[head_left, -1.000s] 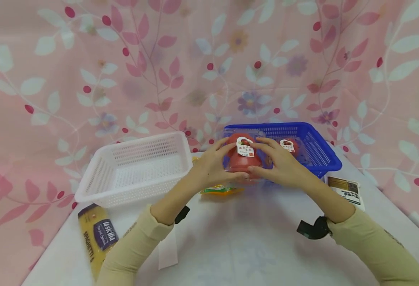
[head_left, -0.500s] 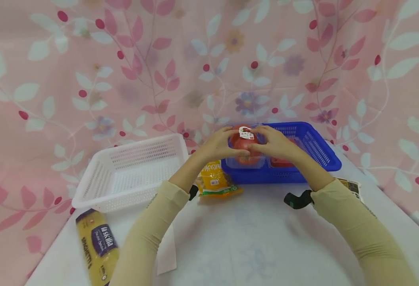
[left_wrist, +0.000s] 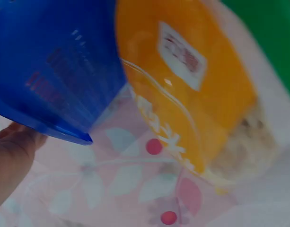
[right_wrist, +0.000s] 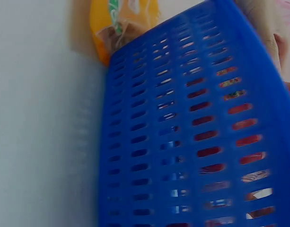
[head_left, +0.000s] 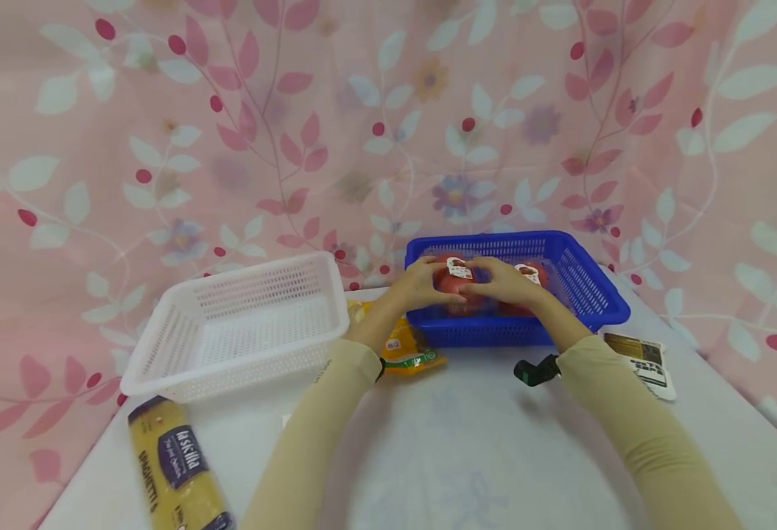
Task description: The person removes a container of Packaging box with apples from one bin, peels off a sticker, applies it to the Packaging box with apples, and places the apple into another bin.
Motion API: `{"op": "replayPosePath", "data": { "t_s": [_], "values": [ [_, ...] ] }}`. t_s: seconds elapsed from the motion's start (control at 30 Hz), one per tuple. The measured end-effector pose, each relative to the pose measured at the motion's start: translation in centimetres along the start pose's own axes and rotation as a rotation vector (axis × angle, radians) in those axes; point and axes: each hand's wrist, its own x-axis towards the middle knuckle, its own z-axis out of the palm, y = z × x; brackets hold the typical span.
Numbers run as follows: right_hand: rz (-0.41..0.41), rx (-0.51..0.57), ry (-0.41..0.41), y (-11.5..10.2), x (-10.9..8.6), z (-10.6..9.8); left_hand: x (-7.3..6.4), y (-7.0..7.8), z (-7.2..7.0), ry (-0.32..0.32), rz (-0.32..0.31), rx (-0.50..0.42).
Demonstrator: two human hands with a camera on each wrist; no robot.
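Note:
A clear plastic pack of red fruit [head_left: 453, 285] with a white label sits inside the blue basket [head_left: 487, 335], at its left end. My left hand [head_left: 417, 285] holds the pack's left side and my right hand [head_left: 506, 281] its right side, with fingers over the top and thumbs at the front. Beside it in the basket lies a second labelled pack of red fruit [head_left: 538, 275], partly behind my right hand. In the left wrist view my left hand [left_wrist: 13, 156] shows past the basket's rim [left_wrist: 45, 128]. Red shows through the basket's slots [right_wrist: 206, 151] in the right wrist view.
A white basket [head_left: 262, 364] stands at the left. A yellow food bag [head_left: 415, 355] lies against the blue basket's left front corner, partly under my left forearm. A spaghetti packet [head_left: 179, 464] lies front left, and a black and gold packet [head_left: 641, 361] at the right.
Both hands have lowered the fruit pack from above the blue basket's left end down into it. My hands remain around the pack. The head view has shifted slightly.

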Motion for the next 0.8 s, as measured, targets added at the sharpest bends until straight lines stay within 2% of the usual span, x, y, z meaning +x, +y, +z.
{"op": "replayPosePath", "data": {
  "t_s": [0.13, 0.27, 0.5, 0.67, 0.8],
  "values": [
    [0.059, 0.039, -0.009, 0.7, 0.1, 0.5, 0.2, 0.6, 0.1, -0.072, -0.015, 0.044],
    [0.056, 0.047, 0.017, 1.0, 0.1, 0.8, 0.5, 0.8, -0.1, -0.101, -0.027, 0.065],
    [0.016, -0.025, 0.058, 1.8, 0.3, 1.1, 0.8, 1.1, -0.4, -0.148, -0.014, 0.069],
    [0.020, -0.098, 0.053, 2.6, -0.1, 1.1, 1.5, 1.6, 0.4, -0.233, -0.031, 0.102],
    [-0.001, -0.152, 0.039, 2.6, 0.0, 1.3, 1.7, 1.6, 0.7, -0.263, -0.044, 0.138]
  ]
}}
